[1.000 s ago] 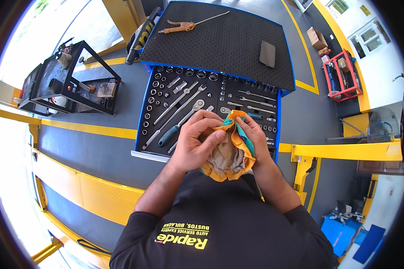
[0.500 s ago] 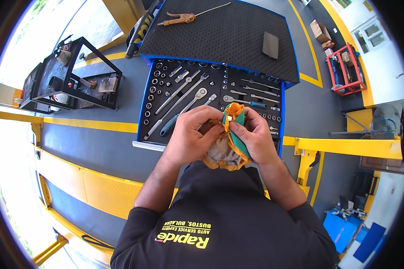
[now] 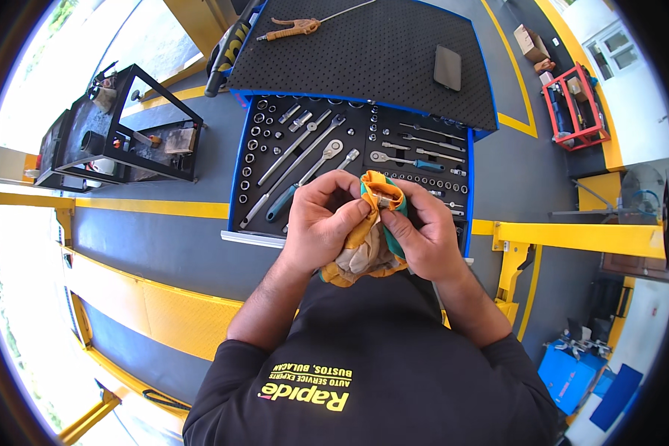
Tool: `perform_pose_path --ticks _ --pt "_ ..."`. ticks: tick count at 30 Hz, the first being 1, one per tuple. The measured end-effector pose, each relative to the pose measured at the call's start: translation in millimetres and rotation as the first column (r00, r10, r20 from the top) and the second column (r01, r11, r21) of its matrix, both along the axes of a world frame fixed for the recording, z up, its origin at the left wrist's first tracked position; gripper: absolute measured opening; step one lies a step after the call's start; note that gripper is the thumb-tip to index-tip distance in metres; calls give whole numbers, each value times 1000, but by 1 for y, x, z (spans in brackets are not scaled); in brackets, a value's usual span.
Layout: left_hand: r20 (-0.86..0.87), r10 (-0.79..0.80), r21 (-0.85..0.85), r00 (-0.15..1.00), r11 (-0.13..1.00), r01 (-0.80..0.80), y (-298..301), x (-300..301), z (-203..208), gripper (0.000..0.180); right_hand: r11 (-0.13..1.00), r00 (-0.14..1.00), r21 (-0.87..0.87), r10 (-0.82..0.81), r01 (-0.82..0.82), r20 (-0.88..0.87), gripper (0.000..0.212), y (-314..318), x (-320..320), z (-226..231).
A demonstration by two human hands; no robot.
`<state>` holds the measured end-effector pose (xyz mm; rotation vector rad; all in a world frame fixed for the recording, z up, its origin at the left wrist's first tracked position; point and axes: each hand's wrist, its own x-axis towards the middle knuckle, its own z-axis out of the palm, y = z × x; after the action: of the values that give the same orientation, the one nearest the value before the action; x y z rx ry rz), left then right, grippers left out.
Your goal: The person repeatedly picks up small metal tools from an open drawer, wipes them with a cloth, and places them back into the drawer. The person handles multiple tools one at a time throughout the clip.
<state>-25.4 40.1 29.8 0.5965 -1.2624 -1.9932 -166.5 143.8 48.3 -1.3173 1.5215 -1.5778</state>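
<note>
With my left hand [image 3: 321, 223] and my right hand [image 3: 426, 236] I pinch the yellow-and-green cloth [image 3: 360, 254], the thumbs and fingers clamped on its two sides. It is before my black shirt [image 3: 372, 334], near the open tool drawer [image 3: 254, 239], and a small shiny piece [image 3: 383, 201] shows in its upper fold.
</note>
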Motion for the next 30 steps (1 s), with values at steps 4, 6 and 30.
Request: perform_pose_path --ticks 4,6,30 --pt "140 103 -690 985 723 23 -2 5 9 18 999 995 42 -24 20 93 18 1 -2 -3" --pt "158 104 -737 982 674 47 1 8 12 19 995 971 104 -25 0 236 17 1 -3 -4" --pt "357 73 -698 931 683 214 -8 6 2 38 952 860 264 -2 -155 510 31 2 -5 -34"
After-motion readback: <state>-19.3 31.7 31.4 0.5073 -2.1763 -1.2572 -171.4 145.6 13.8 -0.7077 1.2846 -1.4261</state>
